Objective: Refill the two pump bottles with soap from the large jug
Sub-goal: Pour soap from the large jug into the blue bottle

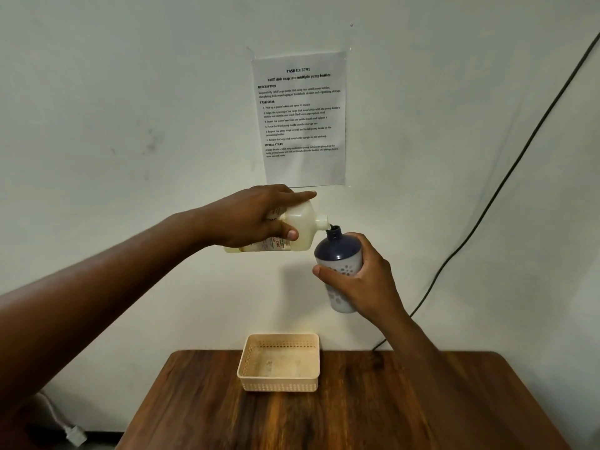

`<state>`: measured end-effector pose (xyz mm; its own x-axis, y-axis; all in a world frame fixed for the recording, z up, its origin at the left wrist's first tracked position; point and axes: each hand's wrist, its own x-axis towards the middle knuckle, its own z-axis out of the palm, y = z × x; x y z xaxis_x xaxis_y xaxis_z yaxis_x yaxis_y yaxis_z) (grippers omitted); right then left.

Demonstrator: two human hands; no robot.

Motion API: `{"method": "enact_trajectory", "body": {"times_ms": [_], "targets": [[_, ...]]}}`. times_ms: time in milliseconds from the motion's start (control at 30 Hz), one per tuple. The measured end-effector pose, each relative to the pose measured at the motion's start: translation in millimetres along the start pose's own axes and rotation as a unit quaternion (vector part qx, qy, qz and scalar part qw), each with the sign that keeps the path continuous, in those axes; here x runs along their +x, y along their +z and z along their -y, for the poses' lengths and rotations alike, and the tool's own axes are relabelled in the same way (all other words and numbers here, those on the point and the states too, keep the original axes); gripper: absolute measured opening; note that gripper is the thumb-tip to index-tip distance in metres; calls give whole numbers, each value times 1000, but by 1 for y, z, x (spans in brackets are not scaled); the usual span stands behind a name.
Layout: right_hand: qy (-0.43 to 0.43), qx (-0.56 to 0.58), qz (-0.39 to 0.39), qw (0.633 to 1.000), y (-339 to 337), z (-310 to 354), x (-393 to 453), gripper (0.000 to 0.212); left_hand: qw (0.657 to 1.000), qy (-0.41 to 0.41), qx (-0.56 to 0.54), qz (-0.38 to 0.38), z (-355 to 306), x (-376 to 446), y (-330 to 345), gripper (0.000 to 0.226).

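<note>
My left hand (256, 219) grips the pale, translucent soap jug (300, 222), tipped on its side with its spout pointing right. The spout touches the open neck of a dark blue pump bottle (337, 251) with a white flowered lower half. My right hand (360, 280) holds that bottle upright, slightly tilted, high above the table. No pump head is on the bottle. A second pump bottle is not in view.
A beige perforated basket (279, 381) with nothing in it stands at the back of the wooden table (324, 423). A printed task sheet (300, 118) hangs on the white wall. A black cable (487, 203) runs down the wall at right.
</note>
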<state>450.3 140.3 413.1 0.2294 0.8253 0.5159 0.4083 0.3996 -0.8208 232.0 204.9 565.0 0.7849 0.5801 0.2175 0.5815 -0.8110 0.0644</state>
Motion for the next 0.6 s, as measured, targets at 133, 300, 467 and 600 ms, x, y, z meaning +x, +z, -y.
{"method": "enact_trajectory", "body": {"times_ms": [133, 300, 467, 600], "targets": [[-1, -5, -5, 1000, 0, 1, 1, 70, 1000, -2, 8, 2, -1, 1, -4, 76], [-3, -4, -9, 1000, 0, 3, 1, 70, 1000, -1, 8, 4, -2, 2, -7, 76], [-3, -8, -13, 1000, -1, 5, 1, 71, 1000, 1, 1, 5, -2, 2, -9, 76], [-4, -11, -12, 1000, -1, 6, 1, 72, 1000, 3, 9, 8, -3, 3, -11, 76]]}}
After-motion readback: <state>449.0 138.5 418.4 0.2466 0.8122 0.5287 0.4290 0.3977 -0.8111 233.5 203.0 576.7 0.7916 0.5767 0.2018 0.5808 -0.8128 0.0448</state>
